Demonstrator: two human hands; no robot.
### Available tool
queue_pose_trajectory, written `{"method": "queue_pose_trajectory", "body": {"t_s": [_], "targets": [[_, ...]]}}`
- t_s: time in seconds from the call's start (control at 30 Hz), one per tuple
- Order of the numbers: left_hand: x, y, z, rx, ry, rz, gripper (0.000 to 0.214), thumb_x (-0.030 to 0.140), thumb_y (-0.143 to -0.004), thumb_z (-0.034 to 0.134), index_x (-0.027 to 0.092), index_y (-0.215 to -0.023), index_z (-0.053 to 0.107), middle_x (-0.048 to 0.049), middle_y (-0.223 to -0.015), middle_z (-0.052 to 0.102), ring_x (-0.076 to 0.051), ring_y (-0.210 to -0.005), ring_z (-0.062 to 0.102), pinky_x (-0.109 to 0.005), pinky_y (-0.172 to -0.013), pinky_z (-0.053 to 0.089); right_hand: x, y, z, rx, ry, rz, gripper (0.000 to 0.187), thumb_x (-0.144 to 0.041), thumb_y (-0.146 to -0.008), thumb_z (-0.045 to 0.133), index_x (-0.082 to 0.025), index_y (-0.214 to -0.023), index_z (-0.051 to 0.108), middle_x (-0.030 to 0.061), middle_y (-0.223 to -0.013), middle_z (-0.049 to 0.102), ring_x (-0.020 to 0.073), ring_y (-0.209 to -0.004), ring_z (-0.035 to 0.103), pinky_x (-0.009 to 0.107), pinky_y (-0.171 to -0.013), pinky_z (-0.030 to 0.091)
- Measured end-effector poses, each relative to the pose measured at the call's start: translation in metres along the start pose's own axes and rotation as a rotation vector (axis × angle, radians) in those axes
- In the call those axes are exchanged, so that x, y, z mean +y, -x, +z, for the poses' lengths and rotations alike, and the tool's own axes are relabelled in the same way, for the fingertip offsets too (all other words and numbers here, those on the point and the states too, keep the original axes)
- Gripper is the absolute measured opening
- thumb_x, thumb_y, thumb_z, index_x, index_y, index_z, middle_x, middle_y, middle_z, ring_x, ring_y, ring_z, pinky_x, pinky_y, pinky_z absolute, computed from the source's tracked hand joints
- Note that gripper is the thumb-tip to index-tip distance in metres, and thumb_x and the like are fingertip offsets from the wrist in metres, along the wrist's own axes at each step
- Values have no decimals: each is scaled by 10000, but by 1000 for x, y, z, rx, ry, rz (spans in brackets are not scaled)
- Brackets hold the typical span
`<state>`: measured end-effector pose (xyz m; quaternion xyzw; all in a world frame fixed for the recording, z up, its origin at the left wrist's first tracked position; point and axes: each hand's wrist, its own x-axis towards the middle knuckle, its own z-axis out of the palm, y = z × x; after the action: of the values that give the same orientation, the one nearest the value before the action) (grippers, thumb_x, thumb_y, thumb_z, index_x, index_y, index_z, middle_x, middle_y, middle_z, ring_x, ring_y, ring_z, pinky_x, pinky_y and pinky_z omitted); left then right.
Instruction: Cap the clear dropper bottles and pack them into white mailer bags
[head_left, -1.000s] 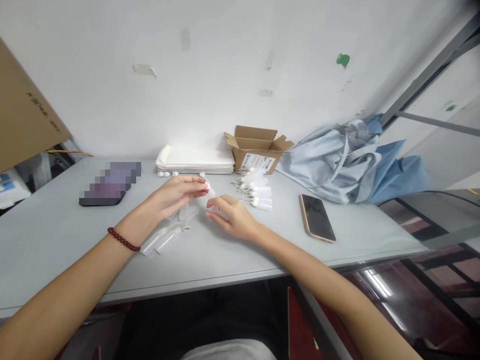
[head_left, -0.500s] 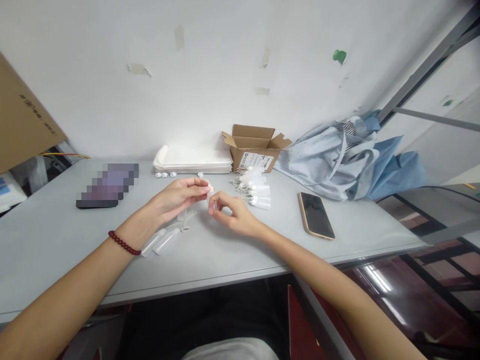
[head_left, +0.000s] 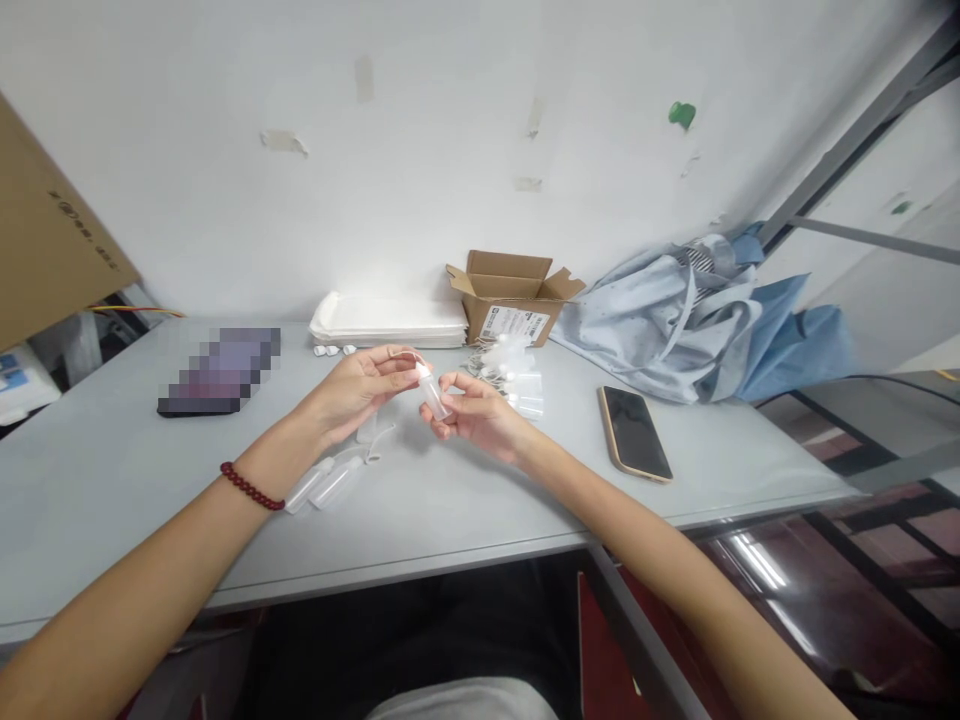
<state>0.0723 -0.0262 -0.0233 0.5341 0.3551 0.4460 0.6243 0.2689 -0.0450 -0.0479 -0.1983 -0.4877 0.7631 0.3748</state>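
Above the flat grey desk [head_left: 525, 500], a small translucent plastic bottle [head_left: 433, 395] with a tapered white top [head_left: 422, 371] is held tilted between both hands. Since half a second ago, the right hand [head_left: 480, 412] has been turned, so that more of the bottle body is exposed. The body is held in the narrow right grip; the top is pinched in the left grip by the left hand [head_left: 367, 385]. Control is thus judged to be divided between body and top; tightness of seating cannot be told. Two similar clear cylindrical bottles [head_left: 336, 484] are placed near the left wrist.
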Motion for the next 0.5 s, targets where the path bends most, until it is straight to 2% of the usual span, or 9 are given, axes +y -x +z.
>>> {"method": "queue_pose_trajectory", "body": {"t_s": [0.23, 0.33, 0.5], "targets": [[-1, -1, -4, -99, 44, -46, 207, 229, -718, 789, 188, -914, 736, -51, -991, 698, -179, -992, 623, -332, -983, 445, -2, 2, -2, -79, 0, 54, 266, -289, -817, 660, -228, -884, 410, 56, -902, 712, 54, -440, 381, 193, -435, 286], [3, 0, -3, -125, 28, -31, 187, 234, -739, 770, 180, -915, 738, -58, -976, 694, -190, -967, 630, -345, -961, 460, -1, 2, -2, -89, 13, 57, 260, -290, -823, 655, -228, -880, 409, 47, -916, 709, 56, -440, 416, 184, -414, 300], [10, 5, 1, -145, -50, -2, 153, 306, -775, 732, 166, -835, 724, -49, -824, 680, -180, -735, 640, -400, -829, 508, 0, 0, -3, -84, 21, 57, 257, -299, -825, 658, -224, -882, 418, 38, -918, 699, 81, -466, 517, 188, -398, 342]]}}
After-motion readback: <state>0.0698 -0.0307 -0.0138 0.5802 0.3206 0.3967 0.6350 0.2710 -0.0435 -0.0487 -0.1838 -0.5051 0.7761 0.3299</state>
